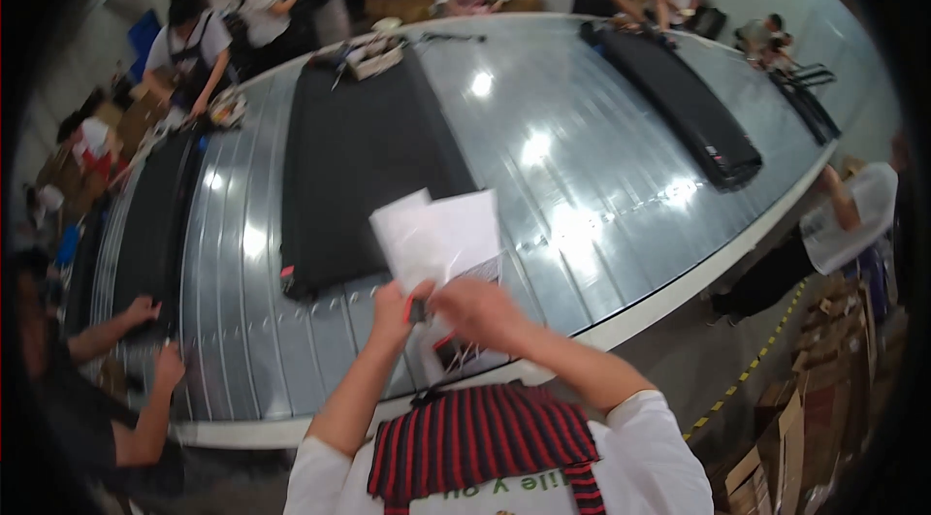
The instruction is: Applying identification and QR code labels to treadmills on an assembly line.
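In front of my chest, over the near edge of a metal slat conveyor [543, 263], my left hand [392, 313] is closed on some white sheets [456, 234] that fan out above it. They look like paper or thin plastic sleeves; I cannot tell which. A small red and dark item [417, 307] shows between my hands, its kind unclear. My right hand [480, 313] is bent at the sheets' lower edge, its fingers blurred by motion. Below the hands hangs something with white strings [456, 352], partly covered. Beyond the sheets lies a wide black flat panel [364, 146] with a red tag at its corner.
More black panels [679, 108] lie on the conveyor, with small loose parts [373, 54] at one far end. A co-worker's hands [155, 340] are near the left edge. Other people stand around the far side. Flattened cardboard [824, 389] stacks up at right.
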Demonstrator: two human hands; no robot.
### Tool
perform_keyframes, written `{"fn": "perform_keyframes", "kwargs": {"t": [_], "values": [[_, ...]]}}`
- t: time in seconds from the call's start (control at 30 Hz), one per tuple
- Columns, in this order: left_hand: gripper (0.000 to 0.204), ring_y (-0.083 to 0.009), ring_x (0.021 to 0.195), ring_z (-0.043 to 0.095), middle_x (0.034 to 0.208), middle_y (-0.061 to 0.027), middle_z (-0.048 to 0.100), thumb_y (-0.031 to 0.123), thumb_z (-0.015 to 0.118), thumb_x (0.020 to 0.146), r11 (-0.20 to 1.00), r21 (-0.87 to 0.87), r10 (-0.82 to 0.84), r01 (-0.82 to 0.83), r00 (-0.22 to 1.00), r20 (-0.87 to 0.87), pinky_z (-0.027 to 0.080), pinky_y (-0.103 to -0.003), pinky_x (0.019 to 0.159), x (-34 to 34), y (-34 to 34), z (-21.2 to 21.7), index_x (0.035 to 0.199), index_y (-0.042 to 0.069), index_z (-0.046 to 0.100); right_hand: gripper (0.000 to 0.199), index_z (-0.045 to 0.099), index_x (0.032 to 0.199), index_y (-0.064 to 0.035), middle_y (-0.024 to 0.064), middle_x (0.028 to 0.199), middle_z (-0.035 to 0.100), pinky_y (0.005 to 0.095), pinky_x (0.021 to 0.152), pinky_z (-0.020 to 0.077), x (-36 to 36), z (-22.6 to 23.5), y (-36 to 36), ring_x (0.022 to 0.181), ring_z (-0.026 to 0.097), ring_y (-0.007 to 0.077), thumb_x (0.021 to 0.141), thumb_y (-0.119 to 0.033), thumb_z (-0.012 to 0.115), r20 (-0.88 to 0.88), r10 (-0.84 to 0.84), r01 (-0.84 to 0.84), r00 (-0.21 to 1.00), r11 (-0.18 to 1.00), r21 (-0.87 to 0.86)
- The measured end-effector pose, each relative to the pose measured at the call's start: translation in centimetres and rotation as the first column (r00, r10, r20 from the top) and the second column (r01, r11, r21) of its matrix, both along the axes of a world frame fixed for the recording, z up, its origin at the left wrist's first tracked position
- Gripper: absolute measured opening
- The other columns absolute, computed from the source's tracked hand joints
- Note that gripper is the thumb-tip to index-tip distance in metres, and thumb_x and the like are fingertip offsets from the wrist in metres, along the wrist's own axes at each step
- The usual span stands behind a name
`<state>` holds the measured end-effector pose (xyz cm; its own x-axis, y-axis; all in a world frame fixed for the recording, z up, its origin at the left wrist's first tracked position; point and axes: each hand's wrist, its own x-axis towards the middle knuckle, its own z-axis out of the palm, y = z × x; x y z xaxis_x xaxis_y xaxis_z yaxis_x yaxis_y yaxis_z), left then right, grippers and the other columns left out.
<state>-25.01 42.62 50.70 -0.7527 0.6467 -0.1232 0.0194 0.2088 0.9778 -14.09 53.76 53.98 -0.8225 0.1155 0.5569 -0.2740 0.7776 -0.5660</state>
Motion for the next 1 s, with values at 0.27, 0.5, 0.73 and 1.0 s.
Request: {"fn": "perform_keyframes", "kwargs": {"t": [0.27, 0.5, 0.73, 1.0], "values": [[0.024, -0.0035, 0.064, 0.049, 0.073, 0.0006, 0.059, 0.022, 0.064, 0.077, 0.974, 0.166, -0.178, 0.151, 0.971, 0.161, 0.042, -0.02, 0.055, 1.0, 3.5, -0.6, 0.086, -0.001, 0.061, 0.012, 0.06, 0.084, -0.0059, 0.0077, 0.072, 0.056, 0.0322, 0.057, 0.0451, 1.7, 1.4, 4.1, 0.066, 0.055, 0.0242, 0.073, -0.004, 0.061, 0.045, -0.033, 0.032, 0.998, 0.999, 0.015], [0.02, -0.0048, 0.068, 0.053, 0.079, -0.0018, 0.061, 0.016, 0.063, 0.078, 0.963, 0.16, -0.242, 0.217, 0.958, 0.155, 0.044, -0.021, 0.058, 1.7, 5.4, -0.1, 0.088, -0.002, 0.061, 0.016, 0.06, 0.088, -0.0072, 0.0073, 0.077, 0.056, 0.0339, 0.061, 0.0461, 2.2, 0.2, 4.9, 0.072, 0.056, 0.0256, 0.072, -0.005, 0.06, 0.03, -0.038, 0.037, 0.999, 0.998, 0.048], [0.021, -0.0069, 0.07, 0.055, 0.08, -0.0033, 0.062, 0.017, 0.06, 0.079, 0.966, 0.166, -0.239, 0.2, 0.932, 0.271, 0.045, -0.021, 0.062, 1.6, 6.9, -1.0, 0.089, -0.002, 0.062, 0.013, 0.059, 0.084, -0.0047, 0.0095, 0.076, 0.056, 0.0309, 0.06, 0.0452, 1.7, -1.1, 7.2, 0.069, 0.056, 0.0249, 0.071, -0.003, 0.06, 0.176, 0.062, -0.028, 0.982, 0.981, -0.189], [0.024, -0.0135, 0.069, 0.057, 0.076, -0.0092, 0.063, 0.023, 0.056, 0.081, 0.93, -0.329, -0.209, 0.166, 0.973, -0.098, 0.045, -0.029, 0.064, -2.1, 4.8, -5.1, 0.09, 0.001, 0.061, 0.007, 0.056, 0.078, 0.0, 0.0026, 0.07, 0.054, 0.0243, 0.057, 0.0428, 0.4, -1.6, 14.0, 0.063, 0.052, 0.0085, 0.075, -0.007, 0.058, 0.336, 0.289, -0.028, 0.896, 0.793, -0.609]]}}
